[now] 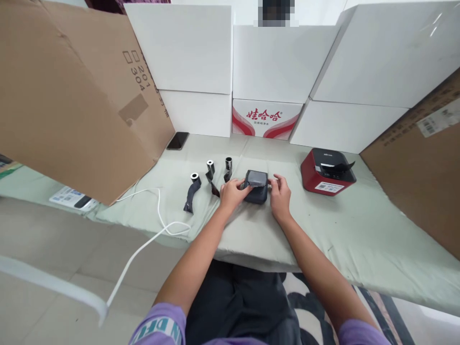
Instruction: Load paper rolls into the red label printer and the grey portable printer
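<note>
A small black printer (256, 195) with a translucent grey lid window sits on the cloth in front of me. My left hand (232, 195) grips its left side, with the thumb lying across the front by the lid. My right hand (281, 196) is at the opposite side, fingers bent, a fingertip against the printer's edge. Left of the printer stand three small rolls with dark strips trailing off: the leftmost roll (194, 178), the middle roll (210, 166) and the right roll (228, 164). The strip of the middle one reaches close to my left hand.
A red and black printer (327, 171) with a black strip on top stands to the right. A phone (178, 141) lies at the back left. A white cable (160, 211) loops over the front left edge. White boxes (201, 52) and cardboard panels (93, 86) wall the table.
</note>
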A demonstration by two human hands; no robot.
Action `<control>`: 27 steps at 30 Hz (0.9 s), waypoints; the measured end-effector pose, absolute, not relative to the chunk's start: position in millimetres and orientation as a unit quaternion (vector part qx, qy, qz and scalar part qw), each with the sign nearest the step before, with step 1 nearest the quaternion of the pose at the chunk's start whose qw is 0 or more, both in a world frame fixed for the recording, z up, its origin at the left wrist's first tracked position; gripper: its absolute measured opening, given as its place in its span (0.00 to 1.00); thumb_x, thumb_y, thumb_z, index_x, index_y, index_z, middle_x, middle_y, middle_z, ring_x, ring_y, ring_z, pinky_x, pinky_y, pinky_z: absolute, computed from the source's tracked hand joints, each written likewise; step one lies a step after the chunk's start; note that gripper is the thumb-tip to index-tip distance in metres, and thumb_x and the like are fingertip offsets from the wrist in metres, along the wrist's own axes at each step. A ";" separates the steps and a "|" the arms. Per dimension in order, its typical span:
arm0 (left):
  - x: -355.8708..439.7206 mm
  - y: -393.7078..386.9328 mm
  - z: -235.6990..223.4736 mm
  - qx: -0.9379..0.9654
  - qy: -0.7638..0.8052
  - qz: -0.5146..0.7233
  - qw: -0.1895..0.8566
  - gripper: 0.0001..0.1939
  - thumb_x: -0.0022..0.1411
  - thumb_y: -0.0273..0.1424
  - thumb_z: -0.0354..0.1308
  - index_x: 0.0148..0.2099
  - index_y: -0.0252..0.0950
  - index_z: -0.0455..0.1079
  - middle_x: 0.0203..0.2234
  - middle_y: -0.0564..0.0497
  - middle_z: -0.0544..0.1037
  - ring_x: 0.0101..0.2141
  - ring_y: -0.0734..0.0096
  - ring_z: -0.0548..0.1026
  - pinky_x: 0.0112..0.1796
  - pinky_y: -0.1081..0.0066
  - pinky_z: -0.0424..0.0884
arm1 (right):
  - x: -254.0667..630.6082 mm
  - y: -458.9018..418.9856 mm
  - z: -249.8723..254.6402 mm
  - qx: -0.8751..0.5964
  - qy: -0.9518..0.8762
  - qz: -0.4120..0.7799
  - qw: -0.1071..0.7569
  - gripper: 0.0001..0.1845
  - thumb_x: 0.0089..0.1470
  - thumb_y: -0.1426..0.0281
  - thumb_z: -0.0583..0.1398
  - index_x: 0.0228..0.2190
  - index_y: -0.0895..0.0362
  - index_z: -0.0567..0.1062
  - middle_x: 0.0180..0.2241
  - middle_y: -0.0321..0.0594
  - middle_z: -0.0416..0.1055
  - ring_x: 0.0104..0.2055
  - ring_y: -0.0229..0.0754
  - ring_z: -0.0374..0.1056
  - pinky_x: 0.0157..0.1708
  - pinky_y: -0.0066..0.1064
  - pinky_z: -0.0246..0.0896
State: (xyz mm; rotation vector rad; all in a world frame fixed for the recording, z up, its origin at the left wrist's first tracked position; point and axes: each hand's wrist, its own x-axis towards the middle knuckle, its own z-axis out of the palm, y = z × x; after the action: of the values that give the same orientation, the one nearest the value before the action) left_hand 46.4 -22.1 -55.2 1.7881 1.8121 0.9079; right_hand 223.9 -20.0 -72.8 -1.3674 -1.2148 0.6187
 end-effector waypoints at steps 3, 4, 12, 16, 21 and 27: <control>46.6 -20.6 -58.3 0.658 0.633 0.350 0.207 0.17 0.60 0.46 0.64 0.47 0.45 0.82 0.29 0.53 0.76 0.34 0.69 0.73 0.40 0.70 0.64 | 227.0 -23.7 -68.1 -0.563 -0.546 0.239 0.572 0.25 0.62 0.54 0.54 0.51 0.58 0.73 0.46 0.51 0.80 0.50 0.50 0.75 0.53 0.45 0.66; 46.3 -20.1 -59.4 0.658 0.631 0.354 0.208 0.16 0.60 0.45 0.64 0.46 0.44 0.82 0.29 0.53 0.76 0.33 0.69 0.73 0.39 0.70 0.64 | 228.6 -22.8 -67.4 -0.555 -0.551 0.243 0.573 0.25 0.62 0.55 0.54 0.52 0.57 0.73 0.47 0.51 0.80 0.52 0.51 0.74 0.55 0.46 0.66; 45.4 -19.8 -61.4 0.662 0.620 0.365 0.210 0.16 0.59 0.42 0.65 0.48 0.44 0.81 0.29 0.54 0.75 0.33 0.70 0.73 0.38 0.72 0.64 | 233.1 3.6 -77.0 -0.498 -0.583 0.347 0.541 0.31 0.62 0.54 0.53 0.61 0.56 0.66 0.67 0.50 0.62 0.69 0.47 0.59 0.68 0.45 0.52; 46.4 -19.4 -60.3 0.661 0.626 0.361 0.204 0.15 0.59 0.42 0.65 0.47 0.45 0.82 0.29 0.54 0.75 0.33 0.71 0.73 0.38 0.72 0.64 | 237.6 4.9 -72.0 -0.516 -0.632 0.291 0.500 0.26 0.62 0.56 0.52 0.54 0.55 0.75 0.65 0.47 0.66 0.67 0.49 0.61 0.67 0.47 0.52; 47.4 -18.3 -60.2 0.662 0.625 0.366 0.193 0.16 0.58 0.41 0.66 0.47 0.44 0.81 0.30 0.54 0.75 0.35 0.70 0.74 0.38 0.72 0.64 | 236.6 11.8 -44.6 -0.599 -0.700 0.147 0.360 0.17 0.60 0.62 0.55 0.38 0.54 0.83 0.60 0.48 0.70 0.65 0.56 0.59 0.63 0.51 0.55; 47.1 -15.8 -62.2 0.649 0.637 0.368 0.195 0.17 0.58 0.35 0.65 0.50 0.42 0.80 0.33 0.52 0.77 0.37 0.68 0.75 0.41 0.71 0.67 | 214.1 28.3 -2.0 -0.674 -0.726 0.120 0.063 0.14 0.54 0.67 0.61 0.41 0.50 0.84 0.61 0.49 0.66 0.61 0.65 0.57 0.54 0.51 0.61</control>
State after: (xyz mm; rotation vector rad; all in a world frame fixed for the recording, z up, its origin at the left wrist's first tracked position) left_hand 47.1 -15.8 -62.2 1.8186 1.7862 1.0308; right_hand 214.1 28.3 -2.0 -2.0363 -2.1951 0.3632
